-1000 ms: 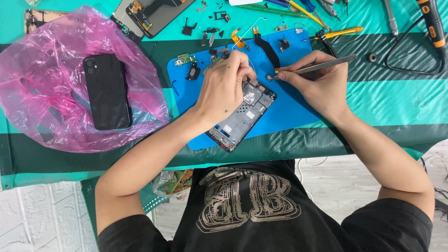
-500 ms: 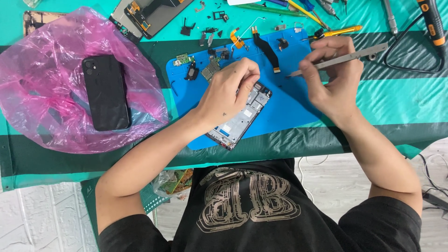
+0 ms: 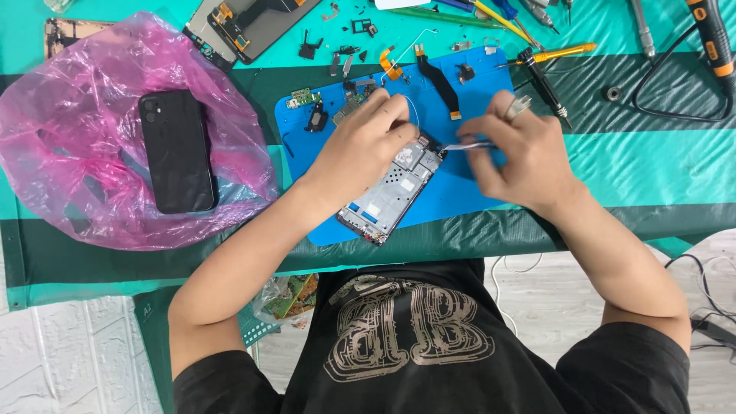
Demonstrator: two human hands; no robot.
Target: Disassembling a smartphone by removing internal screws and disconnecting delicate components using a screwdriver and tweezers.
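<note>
While the left hand is pressing curled fingers on the opened phone, the right hand is pinching tweezers, tips just beside the left fingertips.

Bright, even overhead light with soft, faint shadows; glare on the pink plastic bag; right hand motion-blurred.

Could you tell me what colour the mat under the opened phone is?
The mat is blue, seen in the head view.

left hand pressing down, right hand pinching
</note>
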